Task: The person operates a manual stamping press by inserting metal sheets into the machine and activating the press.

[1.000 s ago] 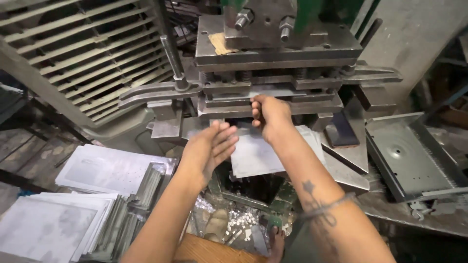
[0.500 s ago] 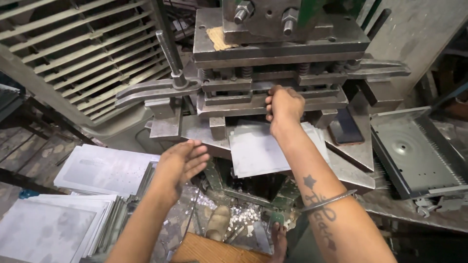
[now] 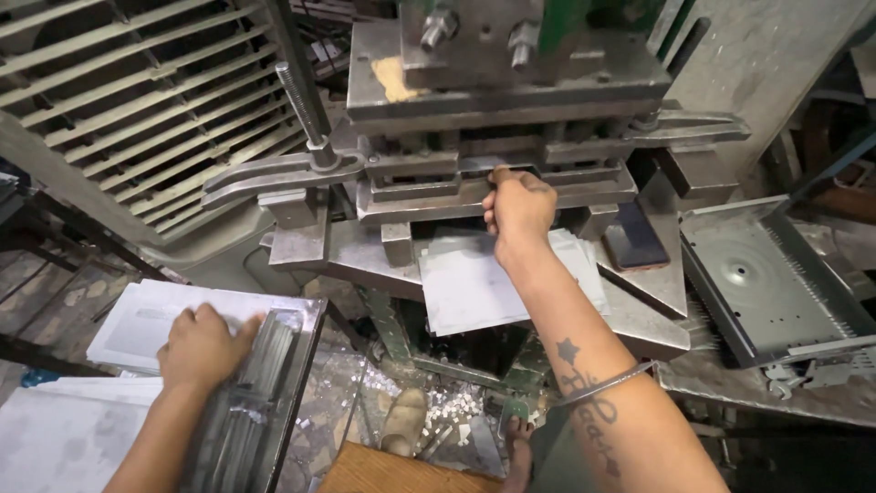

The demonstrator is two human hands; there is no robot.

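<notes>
While right hand (image 3: 518, 208) reaches into the press (image 3: 497, 137) slot, fingers pinch a thin metal sheet (image 3: 474, 274) at its far edge; sheet lies flat on the press bed, sticking out toward the person. Left hand (image 3: 203, 347) rests low left on a stack of blanks (image 3: 251, 402), grip closed over the top one's edge. Grey tray (image 3: 766, 274) sits right of press.

The left hand (image 3: 203, 345) lies low and palm down, fingers (image 3: 245, 327) curled forward, its forearm running up from the bottom edge. The right hand (image 3: 518, 208) reaches far forward and up, arm nearly straight, fingers bent and pinched together; a bangle circles the tattooed forearm.
</notes>
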